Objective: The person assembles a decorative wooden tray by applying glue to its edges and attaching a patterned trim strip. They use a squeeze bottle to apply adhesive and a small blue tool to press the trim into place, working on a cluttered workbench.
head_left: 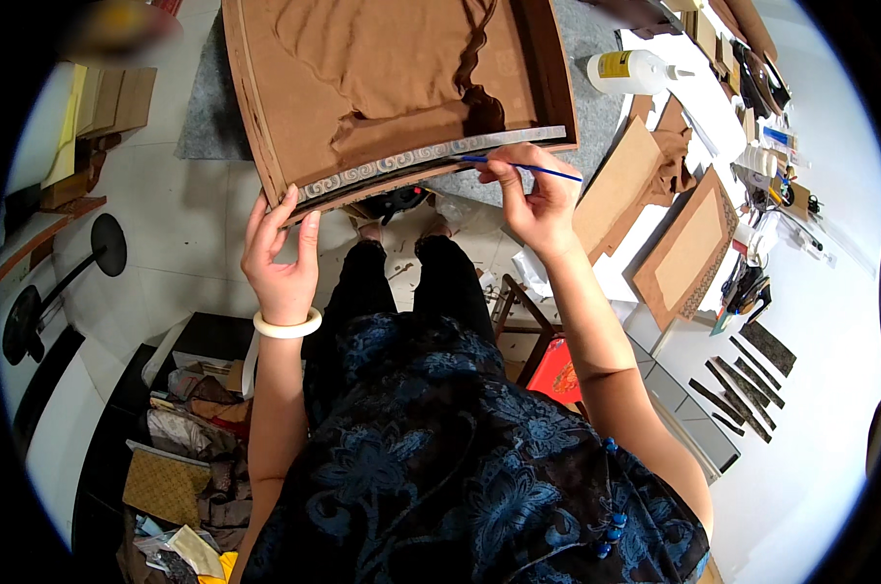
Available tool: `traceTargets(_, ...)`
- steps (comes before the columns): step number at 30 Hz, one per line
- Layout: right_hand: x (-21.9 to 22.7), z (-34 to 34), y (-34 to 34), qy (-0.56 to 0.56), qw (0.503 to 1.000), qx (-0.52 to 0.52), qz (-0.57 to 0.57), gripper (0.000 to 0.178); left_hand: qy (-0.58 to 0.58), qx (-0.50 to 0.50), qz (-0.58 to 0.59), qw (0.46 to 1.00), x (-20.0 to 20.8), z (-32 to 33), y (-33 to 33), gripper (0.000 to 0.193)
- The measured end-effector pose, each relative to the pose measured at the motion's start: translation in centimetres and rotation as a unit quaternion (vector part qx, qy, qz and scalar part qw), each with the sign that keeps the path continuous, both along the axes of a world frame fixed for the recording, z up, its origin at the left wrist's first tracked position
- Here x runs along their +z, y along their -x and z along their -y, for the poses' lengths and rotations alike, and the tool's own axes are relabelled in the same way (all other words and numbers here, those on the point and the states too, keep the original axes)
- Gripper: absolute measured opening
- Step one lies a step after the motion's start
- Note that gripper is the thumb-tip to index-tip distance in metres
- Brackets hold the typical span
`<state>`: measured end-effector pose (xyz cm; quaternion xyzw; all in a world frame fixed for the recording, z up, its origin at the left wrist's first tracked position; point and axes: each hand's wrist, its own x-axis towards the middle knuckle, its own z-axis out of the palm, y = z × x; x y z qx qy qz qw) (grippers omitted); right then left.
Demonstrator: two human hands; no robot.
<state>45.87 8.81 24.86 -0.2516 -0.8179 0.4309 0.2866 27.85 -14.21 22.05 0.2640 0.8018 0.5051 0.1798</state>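
A large brown leather-like panel (401, 73) with a raised rim and a wavy relief lies before me. Along its near edge runs a grey strip with a scroll pattern (392, 164). My left hand (283, 258), with a cream bangle (287, 326) at the wrist, grips the panel's near left corner between fingers and thumb. In the pinch of my right hand (533, 200) is a slim blue stick (549, 172), like a fine brush. Its dark tip meets the near edge beside the strip. Whether the tip has bristles is too small to see.
Grey felt (207, 107) lies under the panel. At the right stand a white squeeze bottle (630, 72), brown boards (688, 248) and dark strips (737, 394) on a white surface. A red-seated stool (555, 375) is below. A bin of cloth scraps (182, 433) sits at lower left.
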Motion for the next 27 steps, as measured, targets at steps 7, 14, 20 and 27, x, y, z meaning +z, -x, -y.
traceTargets(7, 0.0, -0.1, -0.3, -0.031, 0.999, 0.001, 0.008, 0.012, 0.003, 0.009, -0.011, 1.000, -0.3, 0.2, 0.0, 0.034)
traceTargets(14, -0.1, 0.8, 0.8, 0.021, 0.999, 0.013, -0.033, 0.013, -0.010, 0.008, 0.022, 1.000, -0.1, 0.3, 0.0, 0.032)
traceTargets(20, -0.1, 2.0, 2.9, -0.024, 0.998, 0.056, -0.030, 0.013, -0.018, 0.006, 0.023, 1.000, 0.1, 0.2, 0.0, 0.032)
traceTargets(27, 0.1, 2.0, 2.7, -0.027, 0.998, 0.052, -0.014, 0.013, -0.029, 0.006, 0.012, 0.999, -0.1, 0.3, 0.1, 0.034)
